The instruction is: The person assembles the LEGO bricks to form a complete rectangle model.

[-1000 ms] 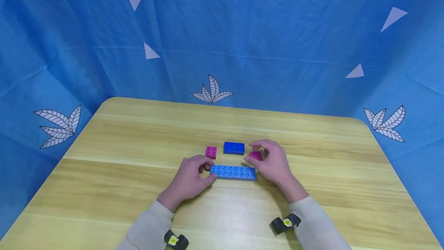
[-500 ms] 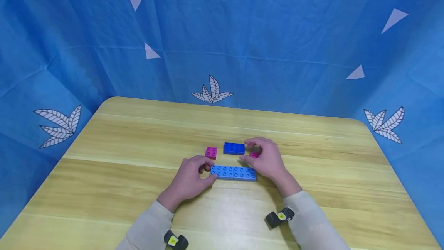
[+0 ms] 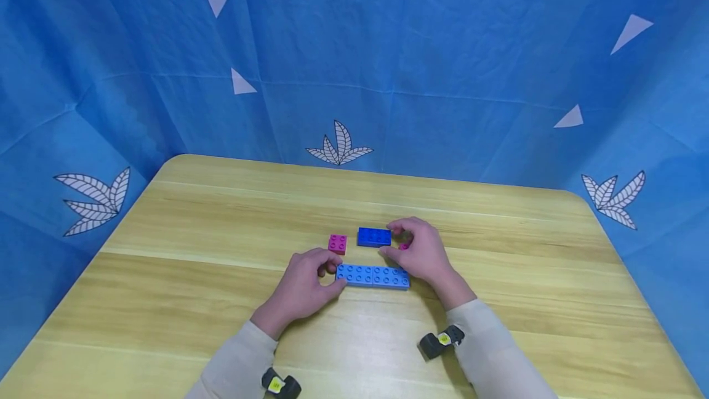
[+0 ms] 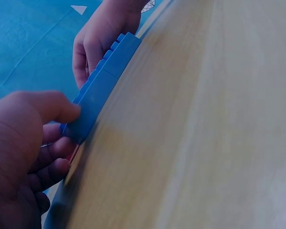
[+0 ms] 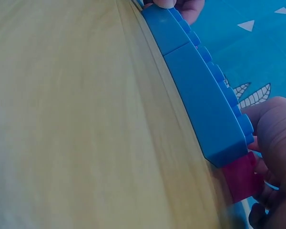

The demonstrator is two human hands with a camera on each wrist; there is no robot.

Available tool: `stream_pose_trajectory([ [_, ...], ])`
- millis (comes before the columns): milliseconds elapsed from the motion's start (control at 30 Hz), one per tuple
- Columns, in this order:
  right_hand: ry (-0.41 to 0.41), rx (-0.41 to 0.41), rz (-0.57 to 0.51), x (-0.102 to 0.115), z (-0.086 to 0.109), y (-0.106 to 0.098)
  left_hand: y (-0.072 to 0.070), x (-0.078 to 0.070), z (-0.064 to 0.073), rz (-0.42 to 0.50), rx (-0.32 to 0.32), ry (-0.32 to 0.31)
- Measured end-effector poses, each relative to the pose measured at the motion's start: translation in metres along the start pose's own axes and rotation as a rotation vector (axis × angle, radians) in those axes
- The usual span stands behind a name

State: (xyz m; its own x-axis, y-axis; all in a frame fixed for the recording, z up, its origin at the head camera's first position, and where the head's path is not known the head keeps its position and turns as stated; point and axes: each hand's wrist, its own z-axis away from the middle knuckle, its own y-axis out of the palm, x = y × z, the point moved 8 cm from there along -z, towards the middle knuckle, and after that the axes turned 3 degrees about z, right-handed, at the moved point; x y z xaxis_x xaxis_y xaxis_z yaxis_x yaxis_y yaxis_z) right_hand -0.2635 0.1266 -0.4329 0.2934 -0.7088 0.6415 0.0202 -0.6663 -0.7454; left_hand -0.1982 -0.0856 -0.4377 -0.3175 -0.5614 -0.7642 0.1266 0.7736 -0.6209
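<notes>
Two light blue toy building bricks (image 3: 373,276) stand end to end in a row on the table. My left hand (image 3: 304,285) pinches the row's left end, its thumb on the near face in the left wrist view. A dark blue brick (image 3: 374,237) sits behind the row. My right hand (image 3: 423,251) has its index finger and thumb at the back and front of that brick's right end; I cannot tell whether they press on it. A magenta brick (image 5: 240,179) lies under the right hand, partly hidden by its fingers. Another magenta brick (image 3: 337,244) rests left of the dark blue one.
The wooden table (image 3: 221,214) has rounded far corners. Behind it hangs a blue cloth (image 3: 443,79) printed with white leaves and triangles. A black strap-on device (image 3: 281,384) is on the left sleeve, and a similar black device (image 3: 441,342) on the right one.
My right hand has moved left, from around the right magenta brick to the right end of the dark blue brick, covering more of the magenta one. The left hand keeps its place.
</notes>
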Motion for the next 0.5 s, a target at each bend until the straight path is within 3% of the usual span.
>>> stream_pose_trajectory([
  [500,0.028,0.015,0.008,-0.0024,-0.0021,0.0035,0.0006,-0.0002,-0.0003,-0.002,0.005,-0.006],
])
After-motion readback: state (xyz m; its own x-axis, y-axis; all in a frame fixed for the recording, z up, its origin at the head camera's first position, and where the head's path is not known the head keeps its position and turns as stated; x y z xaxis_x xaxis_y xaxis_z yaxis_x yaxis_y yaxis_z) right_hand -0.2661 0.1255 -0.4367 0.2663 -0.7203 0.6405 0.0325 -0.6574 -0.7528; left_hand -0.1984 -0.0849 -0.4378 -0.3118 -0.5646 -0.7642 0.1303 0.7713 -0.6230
